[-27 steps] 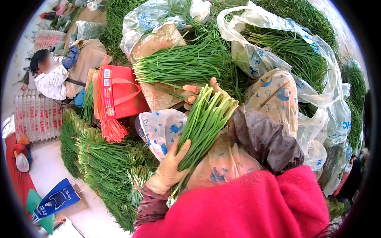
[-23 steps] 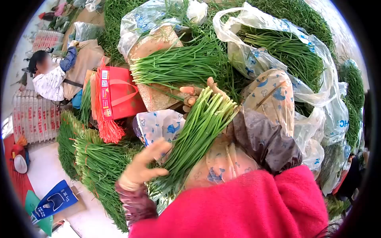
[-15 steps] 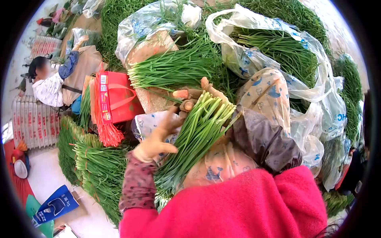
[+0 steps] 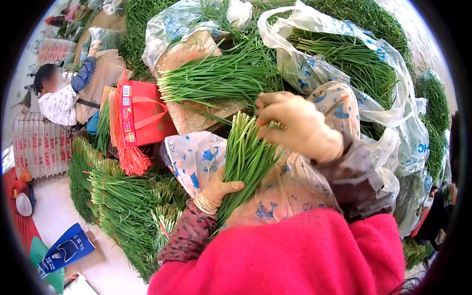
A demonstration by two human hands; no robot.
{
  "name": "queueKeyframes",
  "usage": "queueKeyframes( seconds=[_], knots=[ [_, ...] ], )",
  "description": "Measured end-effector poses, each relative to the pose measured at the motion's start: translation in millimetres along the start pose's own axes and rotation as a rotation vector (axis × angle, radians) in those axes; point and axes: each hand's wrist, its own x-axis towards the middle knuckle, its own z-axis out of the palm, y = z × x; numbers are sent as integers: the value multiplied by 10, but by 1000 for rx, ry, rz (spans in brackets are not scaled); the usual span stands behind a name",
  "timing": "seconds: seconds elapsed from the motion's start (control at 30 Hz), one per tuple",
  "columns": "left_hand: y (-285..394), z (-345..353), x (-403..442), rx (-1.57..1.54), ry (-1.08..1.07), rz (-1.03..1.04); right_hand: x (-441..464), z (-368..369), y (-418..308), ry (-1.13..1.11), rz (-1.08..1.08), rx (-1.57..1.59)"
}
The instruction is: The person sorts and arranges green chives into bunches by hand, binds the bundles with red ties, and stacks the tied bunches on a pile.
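Observation:
My left hand (image 4: pixel 216 193), in a pale glove, grips a bunch of green chives (image 4: pixel 248 164) low down, its thumb across the leaves and its other fingers hidden behind them. The pale stem ends point up and away from me. Close to those ends, my gloved right hand (image 4: pixel 300 126) is loosely curled with its fingers apart and nothing visibly held. Whether its fingertips touch the stems I cannot tell. Beyond the hands, a flat layer of loose chives (image 4: pixel 214 81) lies on a patterned board (image 4: pixel 184 120). Patterned plastic (image 4: pixel 265 204) covers my lap beneath the bunch.
A red bag (image 4: pixel 147 115) with red ties (image 4: pixel 135 162) hanging from it stands left of the board. Several tied chive bundles (image 4: pixel 125 216) are stacked at lower left. A clear plastic bag (image 4: pixel 403 128) of chives sits at right. Another person (image 4: pixel 59 101) is at far left.
My left hand has gone from spread beside the chives to gripping them. My right hand has come out from under the bunch and up to its stem ends. The bunch is more upright.

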Motion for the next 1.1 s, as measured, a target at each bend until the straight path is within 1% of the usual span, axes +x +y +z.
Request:
queueKeyframes(
  seconds=[0.07, 0.13, 0.2, 0.23, 0.3, 0.33, 0.4, 0.47, 0.5, 0.53, 0.6, 0.63, 0.67, 0.73, 0.77, 0.8, 0.87, 0.9, 0.93, 1.0, 1.03, 1.07, 1.1],
  knots=[
    [-20, -2, -3, 56, 31, 35, -10, 191, -117, 78, -78, -216],
    [-92, -19, -16, 106, 66, 68, 28, 413, -134, 155, -36, -216],
    [-175, -15, -35, 274, 228, 130, 51, 614, -57, 201, -106, -246],
    [-174, 3, -46, 274, 230, 126, 62, 688, -16, 199, -103, -243],
    [-144, 51, -59, 431, 309, 177, 112, 754, 53, 98, -56, -125],
    [-159, 49, -60, 423, 312, 176, 147, 733, 88, 151, -68, -159],
    [-190, 40, -74, 358, 344, 194, 175, 525, 206, 165, 63, -9],
    [-225, 18, -85, 338, 364, 186, 180, 454, 379, 446, 160, 36],
    [-238, 11, -87, 328, 375, 176, 171, 336, 314, 508, 182, -96],
    [-212, 42, -94, 323, 378, 175, 157, 227, 261, 392, 181, -162],
    [-140, 132, -100, 397, 457, 216, 91, 231, 201, 304, -100, -133],
    [-145, 126, -94, 396, 454, 216, 77, 219, 45, 134, -113, -142],
    [-151, 111, -91, 371, 452, 208, 18, 279, -73, 29, -83, -196],
    [-150, 126, -92, 349, 451, 199, -41, 528, -41, 67, -124, -207],
    [-142, 163, -96, 241, 432, 192, -43, 600, -1, 70, -174, -179],
    [-133, 181, -105, 133, 414, 184, -40, 629, 16, 70, -176, -174],
    [-108, 164, -129, 130, 414, 141, -46, 672, 32, 94, -272, -166],
    [-94, 150, -132, 128, 403, 104, -29, 683, 9, 147, -300, -161],
    [-97, 126, -120, 130, 401, 105, -24, 685, 16, 149, -300, -163],
    [-131, 93, -84, 122, 393, 116, -9, 674, 59, 444, -293, -41],
    [-149, 102, -87, 114, 397, 120, 31, 642, 130, 574, -300, 74],
    [-152, 116, -93, 116, 408, 123, 22, 668, 142, 629, -144, 277],
    [-144, 128, -99, 121, 418, 126, 40, 639, 167, 668, -102, 436]
  ],
)
